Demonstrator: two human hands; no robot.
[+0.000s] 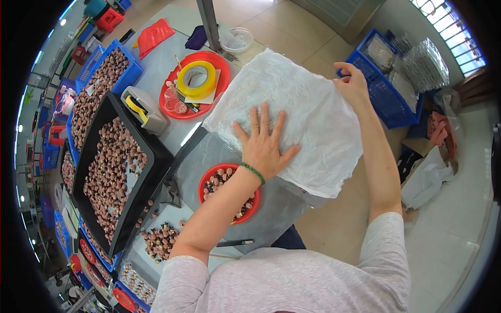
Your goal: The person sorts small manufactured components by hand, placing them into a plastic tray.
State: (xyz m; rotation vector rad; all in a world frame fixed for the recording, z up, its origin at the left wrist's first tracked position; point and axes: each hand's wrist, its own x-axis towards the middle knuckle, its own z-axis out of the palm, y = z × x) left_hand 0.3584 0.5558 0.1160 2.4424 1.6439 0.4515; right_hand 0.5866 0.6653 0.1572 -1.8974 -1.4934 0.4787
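A crinkled white sheet (313, 130), thin like tissue paper or film, lies over the table's right side, and a clear plastic edge peeks out beneath its near side. My left hand (263, 148), with a green bead bracelet at the wrist, rests flat on the sheet, fingers spread. At the sheet's far right edge my right hand (354, 86) has its fingers bent around the rim and appears to pinch it; the thumb is hard to see. Partly under my left forearm stands a red bowl (202, 189) of small brownish, ball-like pieces.
A red tray (222, 65) holds a yellow tape roll (182, 83). To the left, a black tray (162, 151) and a blue crate (134, 70) contain many similar pieces. A loose pile (160, 241) lies nearer me. Another blue crate (389, 107) with plastic-wrapped packs stands at the far right.
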